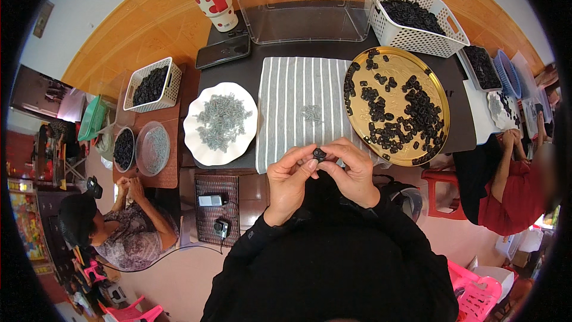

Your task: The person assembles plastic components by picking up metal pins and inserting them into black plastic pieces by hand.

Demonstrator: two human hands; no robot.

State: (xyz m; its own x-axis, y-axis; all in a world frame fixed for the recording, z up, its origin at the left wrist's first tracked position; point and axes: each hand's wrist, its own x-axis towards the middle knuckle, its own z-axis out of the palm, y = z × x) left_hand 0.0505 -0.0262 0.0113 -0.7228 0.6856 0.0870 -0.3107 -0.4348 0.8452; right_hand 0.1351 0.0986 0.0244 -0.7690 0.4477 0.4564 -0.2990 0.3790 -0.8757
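One small black part [319, 154] is positioned over the near edge of a striped cloth [280, 101], between the fingertips of both hands. The left hand [291, 180] grips the part with thumb and fingers. The right hand [353, 172] is likewise closed on the part, from the opposite side. The fingertips hide some of the part.

A small pile of pale grey pieces [311, 113] lies on the cloth, beyond the hands. To the left, a white scalloped plate [192, 143] holds a larger heap of similar grey pieces. To the right, a round gold tray [442, 92] overlaps the cloth and carries scattered black pieces [423, 107].

At the far side of the dark table [255, 70] are a flat black device [223, 52], a spotted tumbler [211, 0] with a red lid, a transparent box [304, 24] and a white perforated basket [417, 40] containing black pieces.

Two other people are seated nearby: one in a patterned top [134, 244] at left, one in a red top [509, 203] at right.
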